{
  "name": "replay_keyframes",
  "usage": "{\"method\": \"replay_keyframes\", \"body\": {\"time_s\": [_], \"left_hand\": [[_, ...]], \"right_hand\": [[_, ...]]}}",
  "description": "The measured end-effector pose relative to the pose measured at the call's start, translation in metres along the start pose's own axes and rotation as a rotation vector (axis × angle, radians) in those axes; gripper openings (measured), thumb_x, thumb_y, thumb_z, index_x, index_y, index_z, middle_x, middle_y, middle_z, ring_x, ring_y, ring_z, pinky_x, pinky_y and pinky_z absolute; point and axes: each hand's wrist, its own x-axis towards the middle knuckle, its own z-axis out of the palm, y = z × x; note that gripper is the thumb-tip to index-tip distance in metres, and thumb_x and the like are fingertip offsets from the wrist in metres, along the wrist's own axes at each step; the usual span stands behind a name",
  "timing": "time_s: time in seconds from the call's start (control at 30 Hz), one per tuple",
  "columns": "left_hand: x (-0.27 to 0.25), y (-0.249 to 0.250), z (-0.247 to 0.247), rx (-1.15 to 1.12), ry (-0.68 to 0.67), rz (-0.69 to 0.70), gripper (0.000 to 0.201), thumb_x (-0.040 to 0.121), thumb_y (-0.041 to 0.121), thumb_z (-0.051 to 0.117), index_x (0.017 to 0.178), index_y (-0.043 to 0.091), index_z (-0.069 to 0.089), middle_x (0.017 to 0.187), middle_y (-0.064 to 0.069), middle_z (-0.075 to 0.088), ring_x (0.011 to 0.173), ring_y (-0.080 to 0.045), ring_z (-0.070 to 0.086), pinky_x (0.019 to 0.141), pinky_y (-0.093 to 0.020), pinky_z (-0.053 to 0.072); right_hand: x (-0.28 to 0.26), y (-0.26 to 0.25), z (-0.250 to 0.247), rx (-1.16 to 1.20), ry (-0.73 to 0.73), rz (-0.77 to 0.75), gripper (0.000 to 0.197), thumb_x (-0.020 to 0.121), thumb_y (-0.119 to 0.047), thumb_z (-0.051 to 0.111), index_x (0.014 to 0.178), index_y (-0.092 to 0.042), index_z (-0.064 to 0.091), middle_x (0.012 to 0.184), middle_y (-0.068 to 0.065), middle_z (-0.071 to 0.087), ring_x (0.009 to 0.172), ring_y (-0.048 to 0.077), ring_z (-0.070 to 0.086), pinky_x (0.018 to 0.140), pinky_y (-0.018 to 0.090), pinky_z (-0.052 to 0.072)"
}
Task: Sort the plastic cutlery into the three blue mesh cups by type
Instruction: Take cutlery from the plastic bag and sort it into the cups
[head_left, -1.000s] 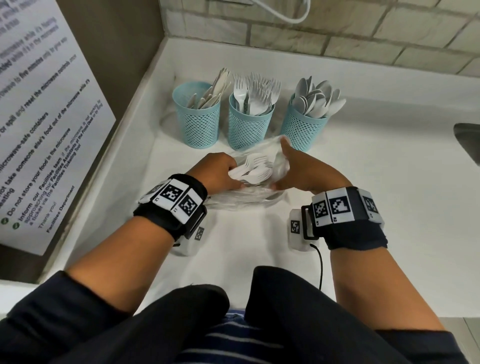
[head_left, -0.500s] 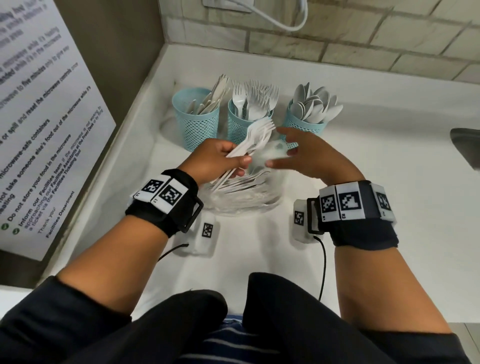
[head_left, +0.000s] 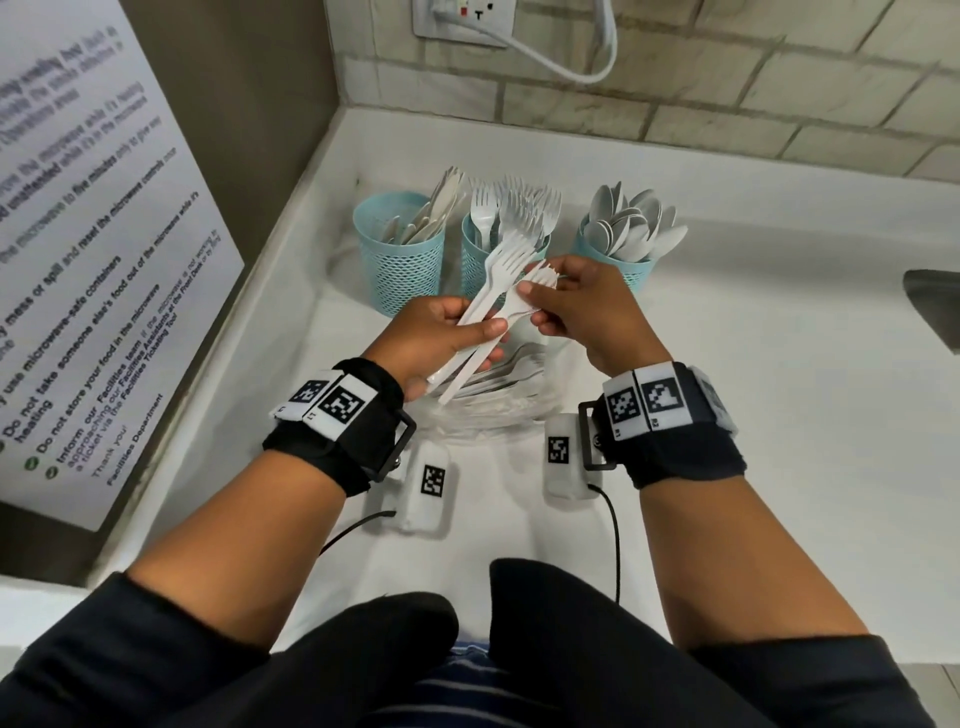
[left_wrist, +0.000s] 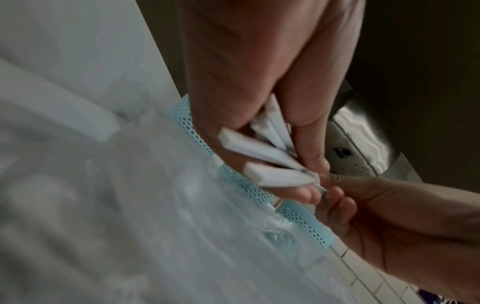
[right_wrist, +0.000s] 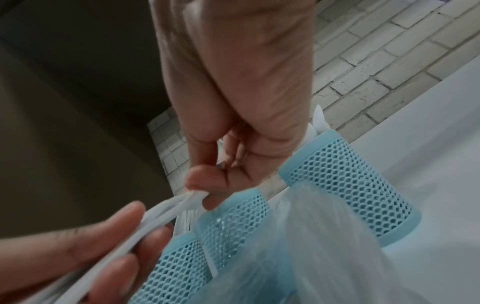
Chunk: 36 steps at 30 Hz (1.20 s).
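Three blue mesh cups stand in a row at the back of the counter: the knife cup (head_left: 400, 275) on the left, the fork cup (head_left: 475, 270) in the middle, the spoon cup (head_left: 641, 273) on the right. My left hand (head_left: 467, 332) grips a bundle of white plastic forks (head_left: 498, 280) by the handles, just in front of the fork cup. My right hand (head_left: 540, 306) pinches the same forks (right_wrist: 161, 214) near their heads. A clear plastic bag (head_left: 498, 400) with more white cutlery lies on the counter under both hands.
The white counter (head_left: 727, 415) ends at a brick wall behind the cups. A wall socket with a white cable (head_left: 462, 21) sits above them. A printed notice (head_left: 78, 260) leans on the left side, and a sink edge (head_left: 935, 306) shows at the far right.
My left hand has lifted a bundle of forks up out of the bag. My right hand has let go of the bag and taken hold of the forks' heads.
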Motion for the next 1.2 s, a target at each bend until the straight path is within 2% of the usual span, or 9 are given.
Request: {"method": "replay_keyframes", "body": {"time_s": [0.17, 0.33, 0.63, 0.7, 0.8, 0.93, 1.0, 1.07, 1.2], "left_hand": [[-0.002, -0.003, 0.001, 0.01, 0.016, -0.01, 0.016, 0.089, 0.01, 0.059, 0.103, 0.002, 0.063, 0.069, -0.002, 0.071, 0.055, -0.008, 0.067, 0.051, -0.018, 0.054], [-0.004, -0.004, 0.002, 0.021, -0.001, -0.018, 0.009, 0.09, 0.016, 0.058, 0.094, 0.01, 0.063, 0.078, -0.004, 0.069, 0.056, -0.006, 0.067, 0.052, -0.017, 0.054], [-0.006, 0.001, 0.004, 0.027, 0.009, -0.024, 0.009, 0.09, 0.023, 0.058, 0.093, 0.015, 0.063, 0.071, 0.003, 0.071, 0.056, -0.005, 0.067, 0.047, -0.014, 0.049], [-0.006, 0.0, 0.003, 0.03, 0.013, -0.039, 0.007, 0.091, 0.022, 0.057, 0.09, 0.016, 0.062, 0.067, 0.004, 0.069, 0.053, -0.006, 0.065, 0.045, -0.013, 0.048], [-0.007, -0.003, 0.0, 0.044, 0.019, -0.051, 0.007, 0.092, 0.022, 0.056, 0.089, 0.017, 0.06, 0.062, 0.005, 0.068, 0.05, -0.005, 0.064, 0.043, -0.011, 0.045], [-0.007, -0.002, -0.002, 0.035, 0.032, -0.041, 0.006, 0.092, 0.02, 0.056, 0.09, 0.016, 0.06, 0.059, 0.007, 0.069, 0.05, -0.004, 0.064, 0.043, -0.01, 0.046], [-0.007, -0.002, -0.003, 0.033, 0.037, -0.033, 0.005, 0.091, 0.02, 0.058, 0.091, 0.016, 0.061, 0.061, 0.006, 0.07, 0.05, -0.004, 0.065, 0.044, -0.011, 0.047], [-0.007, -0.002, -0.003, 0.032, 0.036, -0.031, 0.005, 0.09, 0.02, 0.059, 0.091, 0.015, 0.061, 0.061, 0.006, 0.07, 0.051, -0.004, 0.065, 0.045, -0.011, 0.047], [-0.007, -0.003, -0.002, 0.044, 0.037, -0.022, 0.004, 0.089, 0.018, 0.059, 0.09, 0.015, 0.062, 0.061, 0.006, 0.07, 0.051, -0.003, 0.064, 0.047, -0.011, 0.049]], "right_hand": [[0.002, 0.002, 0.003, -0.009, 0.076, -0.021, 0.008, 0.085, -0.013, 0.066, 0.088, -0.009, 0.06, 0.063, 0.001, 0.058, 0.039, 0.002, 0.05, 0.044, 0.015, 0.046], [0.002, -0.003, -0.006, -0.028, 0.05, 0.005, 0.017, 0.084, -0.01, 0.067, 0.1, -0.006, 0.059, 0.065, 0.003, 0.056, 0.038, 0.001, 0.05, 0.043, 0.014, 0.046], [0.013, -0.037, -0.031, -0.042, 0.115, -0.058, 0.016, 0.083, -0.009, 0.068, 0.096, -0.007, 0.06, 0.066, 0.005, 0.057, 0.035, 0.0, 0.047, 0.041, 0.013, 0.045], [0.016, -0.046, -0.04, -0.041, 0.199, -0.124, 0.009, 0.084, -0.01, 0.067, 0.091, -0.009, 0.063, 0.066, 0.003, 0.056, 0.036, 0.0, 0.047, 0.042, 0.013, 0.045], [0.024, -0.062, -0.057, -0.147, 0.515, -0.306, 0.014, 0.087, -0.019, 0.063, 0.076, -0.023, 0.057, 0.065, -0.003, 0.055, 0.037, 0.0, 0.049, 0.044, 0.019, 0.045], [0.033, -0.073, -0.069, -0.317, 0.759, -0.485, 0.02, 0.095, -0.03, 0.045, 0.089, -0.016, 0.059, 0.063, -0.016, 0.046, 0.051, 0.004, 0.049, 0.058, 0.031, 0.048], [0.039, -0.072, -0.074, -0.384, 0.801, -0.554, 0.027, 0.095, -0.031, 0.041, 0.092, -0.013, 0.061, 0.064, -0.017, 0.044, 0.06, 0.004, 0.045, 0.061, 0.023, 0.044], [0.047, -0.068, -0.078, -0.523, 0.777, -0.565, 0.032, 0.095, -0.029, 0.039, 0.096, -0.008, 0.063, 0.075, -0.008, 0.054, 0.07, 0.006, 0.047, 0.062, 0.016, 0.035], [0.059, -0.05, -0.067, -0.841, 0.56, -0.368, 0.037, 0.098, -0.034, 0.039, 0.113, -0.011, 0.064, 0.115, 0.019, 0.057, 0.106, 0.031, 0.053, 0.08, 0.031, 0.04]]}}
